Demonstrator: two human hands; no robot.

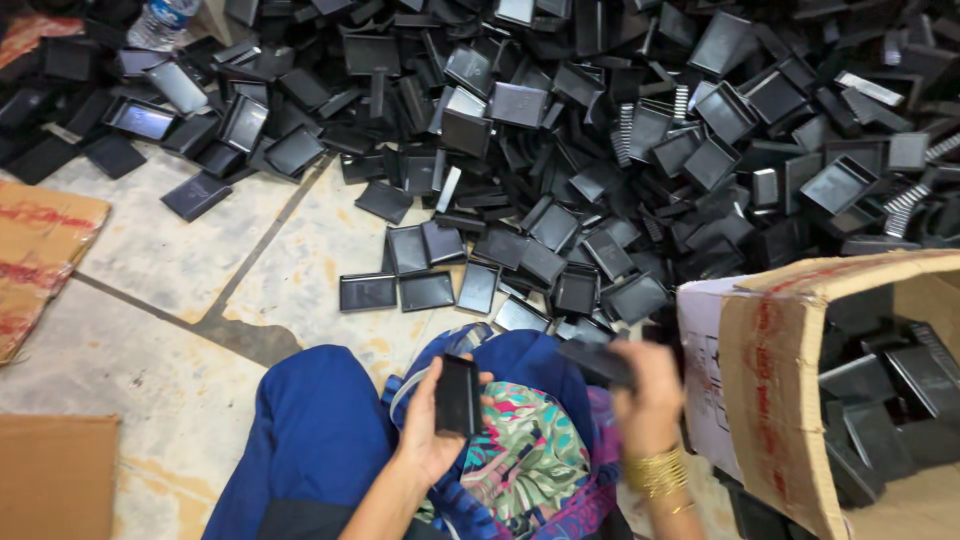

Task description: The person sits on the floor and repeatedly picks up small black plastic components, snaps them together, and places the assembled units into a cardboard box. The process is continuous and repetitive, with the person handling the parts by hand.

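Between our left fingers sits a flat black tray piece, cradled face-up in the left hand, perhaps for checking. At three o'clock, our right hand pinches another black piece, blurred, beside the cardboard box; the black pile spreads at twelve.

Single head-worn view, looking steeply down — close over the lap, floor stretching ahead, no second view

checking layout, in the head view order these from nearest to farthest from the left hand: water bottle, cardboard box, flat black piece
1. flat black piece, held in the left hand
2. cardboard box, at the right
3. water bottle, top left, far off
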